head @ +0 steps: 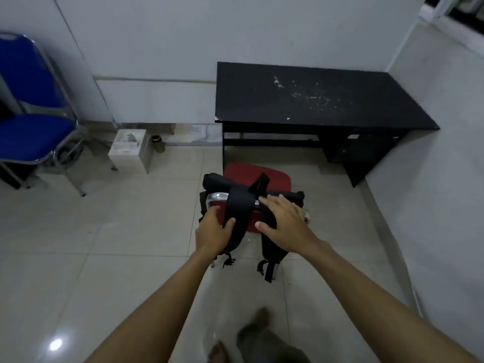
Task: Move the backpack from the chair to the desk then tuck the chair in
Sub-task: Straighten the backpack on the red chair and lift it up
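A black backpack (217, 180) hangs on the red chair (262, 174), its straps draped over the chrome-edged backrest toward me. My left hand (213, 233) pinches the left strap, thumb on top. My right hand (284, 221) lies over the right strap with fingers spread; whether it grips is unclear. The black desk (314, 98) stands beyond the chair against the wall, and the chair sits pulled out in front of it.
A blue folding chair (34, 121) stands at the left wall. A small white box (129, 150) and a dark jar (158, 144) sit on the tiled floor by the wall. A wall closes in on the right. My feet show at the bottom.
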